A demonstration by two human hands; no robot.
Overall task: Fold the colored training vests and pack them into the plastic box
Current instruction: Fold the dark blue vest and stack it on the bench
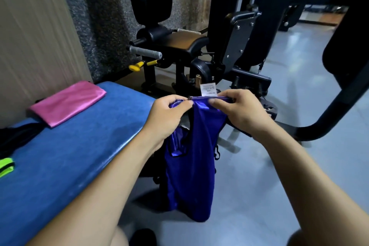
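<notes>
A shiny blue vest point(191, 170) hangs in the air off the right edge of the blue padded bench point(79, 156). My left hand point(169, 114) grips one end of its top hem and my right hand point(239, 110) pinches the other end, the hem stretched between them with a white label point(208, 89) sticking up. A folded pink vest point(67, 103) lies flat at the bench's far left. A neon green vest point(6, 167) shows at the left edge. No plastic box is in view.
A black bundle point(18, 138) lies on the bench near the green vest. A black gym machine point(179, 46) with seat, grey handle and yellow lever stands just beyond the bench. A curved black frame bar point(329, 114) crosses the grey floor at right.
</notes>
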